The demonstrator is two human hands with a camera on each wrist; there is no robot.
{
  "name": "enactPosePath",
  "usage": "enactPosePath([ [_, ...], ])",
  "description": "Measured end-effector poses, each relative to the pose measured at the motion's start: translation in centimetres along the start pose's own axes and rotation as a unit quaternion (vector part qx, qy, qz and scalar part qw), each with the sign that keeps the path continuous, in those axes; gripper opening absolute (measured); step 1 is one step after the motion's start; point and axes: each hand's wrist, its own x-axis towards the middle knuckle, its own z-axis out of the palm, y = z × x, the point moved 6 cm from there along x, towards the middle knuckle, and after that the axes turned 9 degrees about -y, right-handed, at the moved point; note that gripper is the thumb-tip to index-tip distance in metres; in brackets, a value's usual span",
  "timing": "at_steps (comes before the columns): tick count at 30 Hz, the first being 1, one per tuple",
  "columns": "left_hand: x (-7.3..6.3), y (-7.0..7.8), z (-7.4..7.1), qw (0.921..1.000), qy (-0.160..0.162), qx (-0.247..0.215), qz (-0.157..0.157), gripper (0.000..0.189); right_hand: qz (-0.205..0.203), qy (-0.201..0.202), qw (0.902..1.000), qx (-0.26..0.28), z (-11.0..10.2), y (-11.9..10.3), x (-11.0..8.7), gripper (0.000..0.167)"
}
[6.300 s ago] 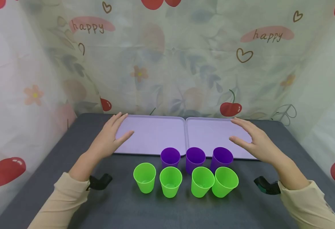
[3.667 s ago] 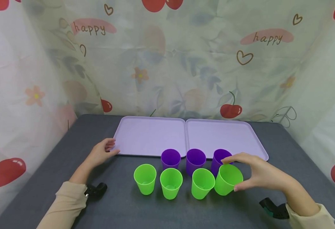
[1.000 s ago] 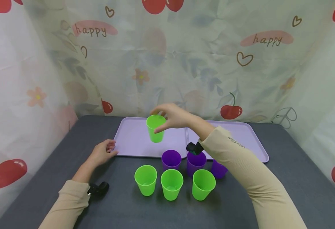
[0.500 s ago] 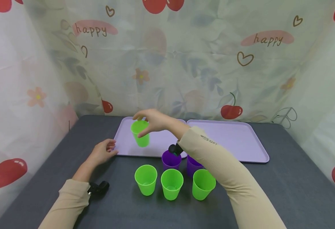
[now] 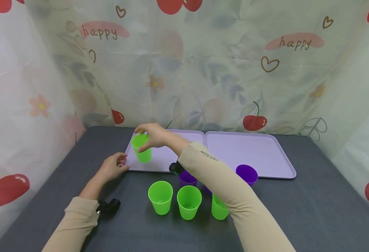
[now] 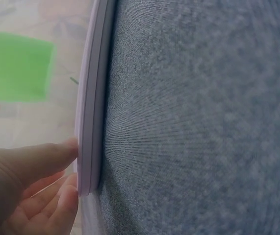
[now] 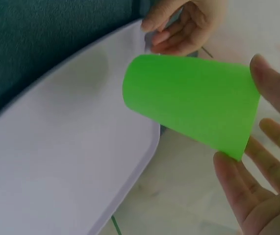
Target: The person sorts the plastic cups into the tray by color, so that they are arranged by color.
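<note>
Dark grey table [image 5: 329,210], far corners rounded; fine speckled texture in the left wrist view. Pale printed cloth [image 5: 190,70] stands behind it and along both sides, lightly creased. Prints: red cherries [image 5: 255,123], some cut by the frame edge; brown heart outlines [image 5: 269,64]; "happy" lettering [image 5: 104,32] on pink patches; orange flowers [image 5: 155,83] with yellow centres; faded blue-grey leaves [image 5: 231,85].

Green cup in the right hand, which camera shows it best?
Right wrist view: the green cup appears large, barely covered. The head view shows it smaller, partly behind the right hand; the left wrist view catches only part.
</note>
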Motion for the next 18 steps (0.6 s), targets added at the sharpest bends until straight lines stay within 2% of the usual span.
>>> enactPosePath([
  [9,-0.2,0.0,0.0,0.9999,0.001,0.008,-0.009,0.047,0.044,-0.003,0.9990,0.011,1.5,0.0,1.2,0.061],
  [14,0.1,-0.3,0.1,0.9999,-0.001,0.011,-0.013,0.047,0.039,-0.002,0.9992,0.004,1.9,0.0,1.6,0.060],
  [18,0.1,-0.3,0.1,0.9999,0.004,0.009,-0.005,0.047,0.040,0.000,0.9992,-0.005,2.2,0.0,1.7,0.058],
])
